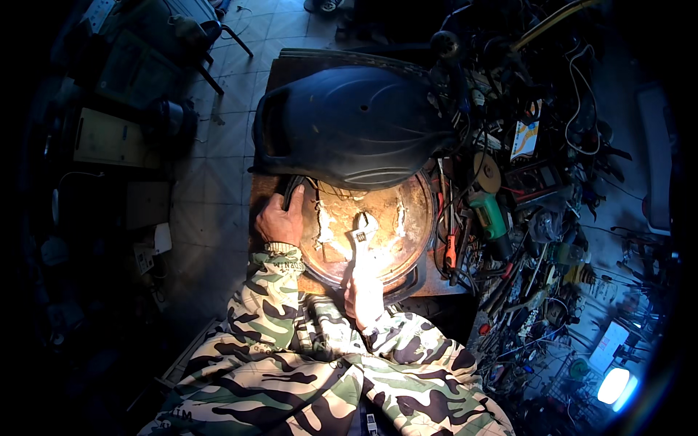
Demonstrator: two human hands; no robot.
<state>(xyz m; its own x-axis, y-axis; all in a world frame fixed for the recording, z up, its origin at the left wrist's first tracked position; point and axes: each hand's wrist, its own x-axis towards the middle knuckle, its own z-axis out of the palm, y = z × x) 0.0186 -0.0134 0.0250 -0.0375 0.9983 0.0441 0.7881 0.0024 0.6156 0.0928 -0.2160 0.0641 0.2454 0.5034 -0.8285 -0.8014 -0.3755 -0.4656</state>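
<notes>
Head view: one adjustable wrench in the right hand's closed grip — left hand clasps one rusty round pan's rim, one black cover above.

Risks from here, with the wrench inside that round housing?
1. The right hand works the wrench inside the rusty round housing; a slip could throw knuckles against the crusted metal.
2. The left hand grips the rim just under the raised black cover; if the cover drops, fingers may get pinched.
3. Tools and cables crowd the housing's right edge, so a jolt could knock some loose.
</notes>
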